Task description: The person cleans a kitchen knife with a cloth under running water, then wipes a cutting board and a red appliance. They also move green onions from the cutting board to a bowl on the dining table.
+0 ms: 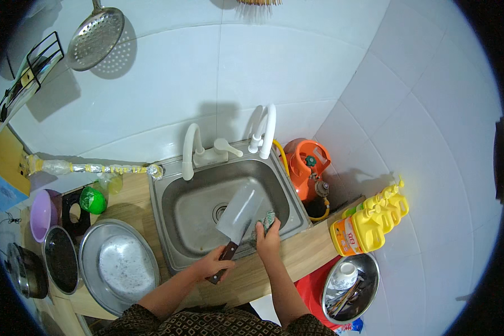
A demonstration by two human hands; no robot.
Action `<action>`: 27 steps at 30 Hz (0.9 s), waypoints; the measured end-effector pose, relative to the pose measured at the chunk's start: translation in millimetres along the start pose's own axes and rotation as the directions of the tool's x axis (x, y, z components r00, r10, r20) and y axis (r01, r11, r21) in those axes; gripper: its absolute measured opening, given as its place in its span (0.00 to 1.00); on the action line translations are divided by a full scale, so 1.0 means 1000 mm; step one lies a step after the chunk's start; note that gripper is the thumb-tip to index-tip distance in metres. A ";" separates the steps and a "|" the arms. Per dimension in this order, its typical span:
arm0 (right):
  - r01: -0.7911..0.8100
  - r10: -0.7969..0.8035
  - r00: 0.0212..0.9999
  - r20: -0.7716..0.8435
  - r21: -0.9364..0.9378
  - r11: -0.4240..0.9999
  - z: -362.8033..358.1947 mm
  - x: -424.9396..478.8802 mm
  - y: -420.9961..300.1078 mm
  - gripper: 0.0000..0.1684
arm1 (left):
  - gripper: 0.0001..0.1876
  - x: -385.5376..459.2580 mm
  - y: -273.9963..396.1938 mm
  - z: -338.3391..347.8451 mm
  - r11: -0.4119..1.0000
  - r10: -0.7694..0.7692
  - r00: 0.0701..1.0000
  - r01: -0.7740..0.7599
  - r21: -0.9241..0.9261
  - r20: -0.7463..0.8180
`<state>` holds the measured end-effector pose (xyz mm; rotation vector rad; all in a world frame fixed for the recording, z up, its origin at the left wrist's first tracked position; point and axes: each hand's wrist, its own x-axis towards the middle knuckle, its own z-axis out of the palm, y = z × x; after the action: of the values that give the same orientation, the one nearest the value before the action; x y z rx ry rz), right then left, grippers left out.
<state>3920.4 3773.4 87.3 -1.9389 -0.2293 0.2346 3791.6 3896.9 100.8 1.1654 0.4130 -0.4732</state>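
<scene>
My left hand (212, 264) grips the dark wooden handle of a wide-bladed cleaver (242, 210). Its blade slants up to the right over the basin of a stainless steel sink (185, 235). Close to the blade's right side, my right hand (269, 239) holds a green and grey scrubbing cloth (268, 220); whether the cloth touches the blade I cannot tell. Behind the basin stand a cream faucet (189, 147) with a lever and a white gooseneck faucet (270, 126). No water is seen running from either spout.
Left of the sink are a large metal basin (126, 264), a dark oval pan (61, 260) and a purple bowl (43, 216). An orange gas cylinder (304, 185) stands behind right. Several yellow detergent bottles (357, 231) line the right edge, above a steel bowl (371, 285) holding a cup and utensils.
</scene>
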 end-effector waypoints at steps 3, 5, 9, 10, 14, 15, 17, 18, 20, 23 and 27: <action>0.331 -0.304 0.941 0.150 -0.204 0.922 0.000 -0.011 -0.007 0.24 | 0.20 -0.002 -0.005 -0.001 0.999 0.000 1.000 -0.002 0.044 0.031; 0.455 -0.393 0.888 0.239 -0.325 0.830 0.012 -0.024 -0.011 0.25 | 0.21 -0.004 -0.011 0.006 0.995 0.030 0.999 -0.033 0.099 0.033; 0.584 -0.476 0.811 0.339 -0.431 0.688 0.013 -0.015 -0.029 0.24 | 0.22 -0.018 -0.011 0.006 0.959 -0.013 0.998 -0.005 0.283 0.062; 0.560 -0.487 0.827 0.280 -0.479 0.676 0.011 -0.005 -0.028 0.23 | 0.22 -0.025 -0.010 0.009 0.964 -0.037 0.996 0.014 0.265 0.084; 0.248 -0.317 0.948 -0.036 -0.542 0.803 -0.007 0.063 0.017 0.23 | 0.22 -0.039 -0.012 0.022 0.972 -0.022 0.994 -0.004 0.235 0.111; 0.112 -0.151 0.987 -0.060 -0.425 0.898 -0.017 0.082 0.035 0.26 | 0.22 -0.040 -0.015 0.024 0.971 0.011 0.995 -0.036 0.237 0.103; -0.105 0.117 0.992 -0.036 0.238 0.965 -0.040 0.087 0.044 0.24 | 0.23 -0.042 -0.017 0.023 0.975 0.080 0.992 -0.098 0.198 0.098; -0.216 0.227 0.973 0.047 0.542 0.813 -0.043 0.084 0.046 0.24 | 0.23 -0.042 -0.019 0.022 0.976 0.114 0.989 -0.129 0.178 0.092; -0.415 0.278 0.909 0.310 0.612 0.673 -0.029 0.049 0.031 0.25 | 0.22 -0.038 -0.024 0.015 0.982 0.166 0.982 -0.173 0.072 0.094; -0.585 0.316 0.796 0.516 0.523 0.620 -0.013 -0.027 0.009 0.25 | 0.21 -0.033 -0.020 0.024 0.942 0.335 0.941 -0.335 0.001 0.042; -0.742 -0.004 0.570 0.822 0.517 0.428 0.004 -0.084 0.019 0.22 | 0.20 -0.027 -0.034 0.025 0.901 0.431 0.902 -0.430 0.063 -0.005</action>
<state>3839.0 3747.4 72.5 -0.7354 -0.0898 1.2702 3751.4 3866.2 97.6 1.2777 0.1463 -0.0868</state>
